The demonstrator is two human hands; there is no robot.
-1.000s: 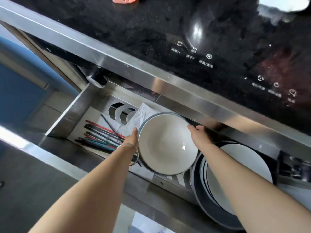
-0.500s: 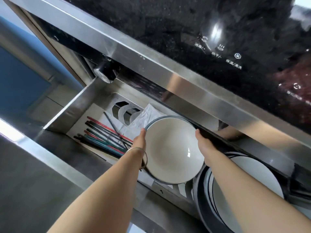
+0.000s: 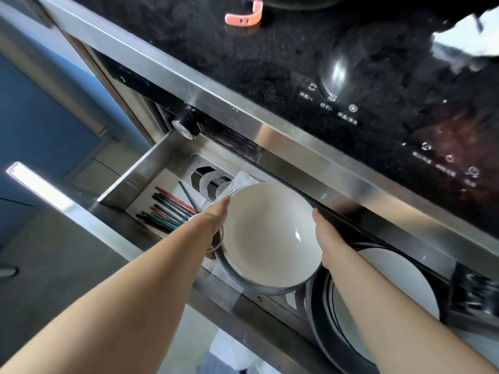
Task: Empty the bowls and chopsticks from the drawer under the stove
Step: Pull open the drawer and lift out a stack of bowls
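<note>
My left hand (image 3: 220, 209) and right hand (image 3: 325, 233) grip the white bowl (image 3: 270, 236) by opposite rims. Since the earlier frame it sits higher, above the open drawer (image 3: 135, 179). Chopsticks (image 3: 170, 209) remain inside, left.

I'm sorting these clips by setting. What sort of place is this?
Most likely a home kitchen: a glossy black cooktop with touch controls, an open steel drawer beneath it holding chopsticks, and both hands lifting a white bowl.
</note>
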